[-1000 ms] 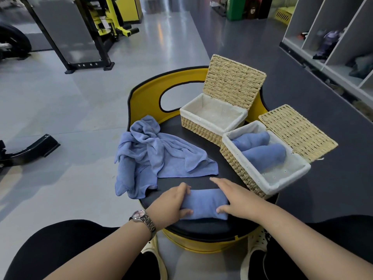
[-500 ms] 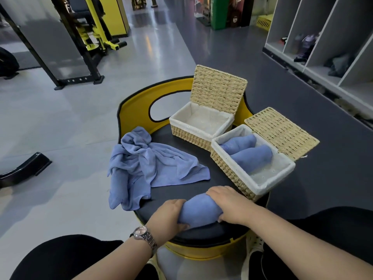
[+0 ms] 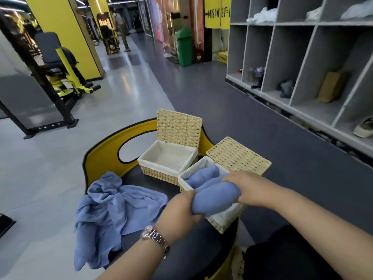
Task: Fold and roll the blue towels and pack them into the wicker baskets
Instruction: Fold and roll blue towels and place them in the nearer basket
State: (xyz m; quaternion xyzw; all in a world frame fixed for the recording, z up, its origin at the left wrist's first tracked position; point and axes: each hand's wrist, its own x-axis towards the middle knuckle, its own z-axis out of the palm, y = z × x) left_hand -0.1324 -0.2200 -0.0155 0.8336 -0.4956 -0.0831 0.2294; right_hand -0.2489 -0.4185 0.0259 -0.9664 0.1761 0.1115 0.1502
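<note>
A rolled blue towel (image 3: 217, 196) hangs over the near wicker basket (image 3: 223, 218), which has a white liner and an open lid. My left hand (image 3: 178, 211) grips its left end and my right hand (image 3: 245, 187) grips its right end. Inside that basket lie two more rolled blue towels (image 3: 203, 175). The far wicker basket (image 3: 159, 172) holds nothing, its lid standing upright. A crumpled pile of loose blue towels (image 3: 109, 211) drapes over the left side of the black round seat (image 3: 141, 239).
The seat has a yellow back (image 3: 105, 150) with an oval cutout. My knees in black flank it. Grey cubby shelves (image 3: 302, 77) line the right wall. A black and yellow gym machine (image 3: 50, 81) stands on the grey floor at the left.
Both hands have lifted the rolled towel off the seat's front and carried it up and right, over the near basket. My head has tilted up, showing more of the room.
</note>
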